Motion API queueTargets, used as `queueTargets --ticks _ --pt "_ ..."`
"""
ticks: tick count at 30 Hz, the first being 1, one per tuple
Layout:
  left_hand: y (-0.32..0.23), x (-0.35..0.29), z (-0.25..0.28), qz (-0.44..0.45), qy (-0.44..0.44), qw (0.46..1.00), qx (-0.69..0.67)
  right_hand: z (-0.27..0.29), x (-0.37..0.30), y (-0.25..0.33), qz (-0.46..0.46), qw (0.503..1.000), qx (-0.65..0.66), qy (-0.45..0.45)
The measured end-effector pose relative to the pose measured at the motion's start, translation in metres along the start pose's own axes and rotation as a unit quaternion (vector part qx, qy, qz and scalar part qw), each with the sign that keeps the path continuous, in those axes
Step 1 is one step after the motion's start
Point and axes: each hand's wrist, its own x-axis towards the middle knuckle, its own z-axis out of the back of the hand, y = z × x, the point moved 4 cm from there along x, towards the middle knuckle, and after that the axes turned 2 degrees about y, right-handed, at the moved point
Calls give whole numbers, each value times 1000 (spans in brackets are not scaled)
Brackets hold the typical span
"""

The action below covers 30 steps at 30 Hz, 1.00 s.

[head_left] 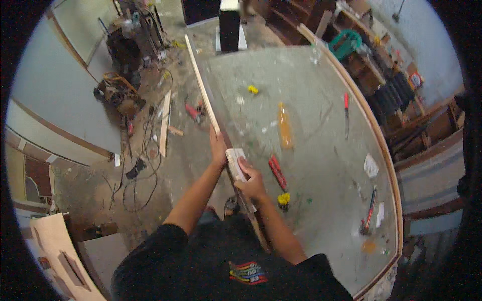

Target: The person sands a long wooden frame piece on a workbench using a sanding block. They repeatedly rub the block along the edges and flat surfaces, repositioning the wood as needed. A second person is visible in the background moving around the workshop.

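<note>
A long, thin wooden strip [202, 88] runs along the near left edge of the grey-green table [321, 210], pointing away from me. My left hand [218, 148] is closed around the strip near its middle. Just to its right, my right hand [252, 184] grips a short pale wooden block [235, 161], thumb on top, right by the table edge. The undersides of both grips are hidden. Nearest the right hand on the tabletop lie a red hand tool [277, 172] and a yellow-and-black tape measure [283, 199].
A bottle of amber liquid [285, 128], a small yellow object [252, 89], a red-handled screwdriver-like tool [346, 105], a hammer [369, 213] and crumpled white material [370, 165] lie on the table. Cables [145, 185] and wood offcuts [164, 123] litter the floor at left.
</note>
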Motion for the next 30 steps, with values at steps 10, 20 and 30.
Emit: queueTargets --ticks 10,20,30 --pt "17 -11 11 91 46 986 -132 36 -198 14 -59 997 -35 40" --pt "23 -5 12 38 19 995 -89 9 -55 -5 27 998 38 29" --pt "30 64 6 24 -94 991 93 19 -102 -13 -26 982 180 44"
